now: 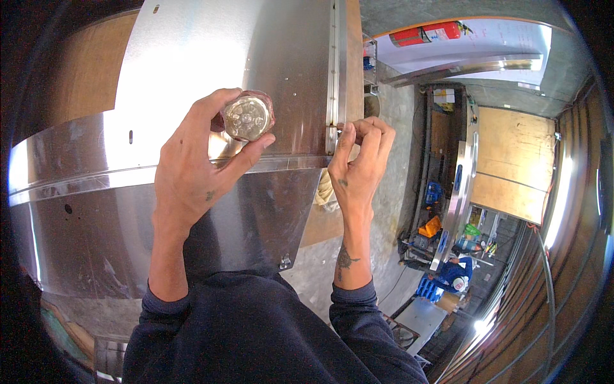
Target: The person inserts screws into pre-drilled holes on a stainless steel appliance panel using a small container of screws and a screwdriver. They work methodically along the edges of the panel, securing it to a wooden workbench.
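My left hand (195,157) is closed around a small round bottle (248,117) with a clear, glassy end facing up and reddish-brown sides. It hovers over a shiny sheet-metal panel (281,70). At the panel's right edge, the fingers of my right hand (359,157) are pinched together beside a metal edge strip (332,57). A small, thin, brownish thing shows at the fingertips; its kind is too small to make out. Below the bent seam, a second metal face (115,237) slopes toward me, with a small latch-like fitting (285,260) at its lower corner.
A wooden board (353,51) runs along the panel's right side, with pale cloth (324,189) under the corner. Farther right are a red fire extinguisher (428,33), a long workbench (464,173), an orange bin (430,226) and a person in blue (457,275) wearing a white hat.
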Tool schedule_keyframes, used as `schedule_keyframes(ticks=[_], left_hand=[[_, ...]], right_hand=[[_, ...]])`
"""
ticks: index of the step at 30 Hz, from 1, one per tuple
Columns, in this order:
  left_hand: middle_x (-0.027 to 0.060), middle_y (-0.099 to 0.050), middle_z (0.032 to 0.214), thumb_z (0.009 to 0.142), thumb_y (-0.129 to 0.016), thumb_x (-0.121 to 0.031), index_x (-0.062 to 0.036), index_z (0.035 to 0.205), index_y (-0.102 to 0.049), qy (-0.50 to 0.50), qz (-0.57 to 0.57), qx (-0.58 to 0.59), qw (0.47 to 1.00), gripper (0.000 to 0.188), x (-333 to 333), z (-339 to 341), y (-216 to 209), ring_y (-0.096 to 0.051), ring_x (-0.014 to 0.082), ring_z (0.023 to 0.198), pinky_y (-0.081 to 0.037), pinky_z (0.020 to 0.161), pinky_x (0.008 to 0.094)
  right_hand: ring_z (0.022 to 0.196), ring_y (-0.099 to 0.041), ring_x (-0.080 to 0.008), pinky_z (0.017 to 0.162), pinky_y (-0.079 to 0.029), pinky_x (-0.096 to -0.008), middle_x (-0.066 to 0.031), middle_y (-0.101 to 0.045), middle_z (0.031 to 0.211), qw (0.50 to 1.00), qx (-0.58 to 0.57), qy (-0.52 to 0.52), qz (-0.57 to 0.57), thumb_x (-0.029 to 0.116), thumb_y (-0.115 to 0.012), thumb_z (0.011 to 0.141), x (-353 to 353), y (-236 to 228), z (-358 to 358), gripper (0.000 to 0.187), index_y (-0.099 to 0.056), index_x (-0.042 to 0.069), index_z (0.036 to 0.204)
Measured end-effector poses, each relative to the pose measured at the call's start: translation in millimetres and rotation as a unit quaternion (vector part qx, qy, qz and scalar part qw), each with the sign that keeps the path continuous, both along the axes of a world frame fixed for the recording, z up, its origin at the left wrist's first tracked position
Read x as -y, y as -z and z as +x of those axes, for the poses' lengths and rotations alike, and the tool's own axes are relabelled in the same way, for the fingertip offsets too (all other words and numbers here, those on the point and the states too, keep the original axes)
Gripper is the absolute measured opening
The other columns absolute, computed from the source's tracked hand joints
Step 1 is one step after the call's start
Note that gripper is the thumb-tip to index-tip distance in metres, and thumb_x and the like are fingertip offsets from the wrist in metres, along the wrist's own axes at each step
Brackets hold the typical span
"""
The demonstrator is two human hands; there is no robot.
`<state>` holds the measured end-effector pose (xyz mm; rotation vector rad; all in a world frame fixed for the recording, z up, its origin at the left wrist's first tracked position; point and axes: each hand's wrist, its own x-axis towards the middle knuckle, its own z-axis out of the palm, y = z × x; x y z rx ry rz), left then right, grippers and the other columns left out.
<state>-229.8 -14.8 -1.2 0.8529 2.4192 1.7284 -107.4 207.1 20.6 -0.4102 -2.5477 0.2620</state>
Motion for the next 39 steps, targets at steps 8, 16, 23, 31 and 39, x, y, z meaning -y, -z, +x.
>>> schedule_keyframes(ticks=[8, 16, 23, 31, 39], left_hand=[[0.0101, -0.077, 0.121, 0.089, -0.092, -0.034, -0.0089, 0.136, -0.066, -0.014, 0.003, -0.067, 0.998, 0.059, -2, -2, 1, -0.079, 0.0229, 0.099, -0.067, 0.081, 0.0348], [0.0148, -0.075, 0.134, 0.085, -0.096, -0.023, -0.0085, 0.142, -0.062, 0.007, -0.002, -0.004, 1.0, 0.068, 2, -1, 0, -0.076, 0.0283, 0.119, -0.061, 0.101, 0.0394], [0.0132, -0.075, 0.127, 0.088, -0.094, -0.027, -0.0079, 0.139, -0.063, -0.001, 0.018, -0.048, 0.999, 0.063, -1, -3, 3, -0.077, 0.0254, 0.105, -0.064, 0.088, 0.0373], [0.016, -0.071, 0.141, 0.086, -0.095, -0.016, -0.0057, 0.142, -0.062, 0.031, 0.003, 0.026, 0.999, 0.066, 3, -2, -1, -0.072, 0.0266, 0.126, -0.059, 0.106, 0.0382], [0.0157, -0.069, 0.145, 0.085, -0.094, -0.011, -0.0062, 0.141, -0.062, 0.055, 0.02, -0.046, 0.997, 0.065, 5, -7, 8, -0.072, 0.0303, 0.126, -0.062, 0.104, 0.0394]], right_hand=[[0.104, -0.062, -0.0354, 0.084, -0.053, -0.0456, -0.0204, -0.059, 0.111, 1.0, -0.011, -0.004, -0.012, -0.001, -0.068, 0.104, -1, 5, 1, 0.007, -0.062, -0.004, 0.106], [0.102, -0.063, -0.0326, 0.083, -0.054, -0.0423, -0.0194, -0.059, 0.112, 1.0, -0.017, 0.001, -0.01, 0.0, -0.068, 0.104, -2, 4, 0, 0.007, -0.063, -0.003, 0.107], [0.099, -0.06, -0.0306, 0.081, -0.052, -0.0404, -0.0185, -0.061, 0.11, 0.993, -0.102, 0.047, -0.028, 0.004, -0.071, 0.103, 5, -19, 0, 0.01, -0.064, -0.002, 0.108], [0.091, -0.059, -0.0172, 0.08, -0.052, -0.0302, -0.0112, -0.059, 0.112, 0.984, -0.114, -0.073, -0.115, 0.005, -0.076, 0.103, 53, -42, -18, 0.01, -0.068, 0.001, 0.108], [0.087, -0.06, -0.0166, 0.069, -0.052, -0.0277, -0.0111, -0.059, 0.112, 0.981, -0.054, -0.119, -0.142, 0.002, -0.082, 0.095, 78, -30, -44, 0.011, -0.075, 0.002, 0.105]])
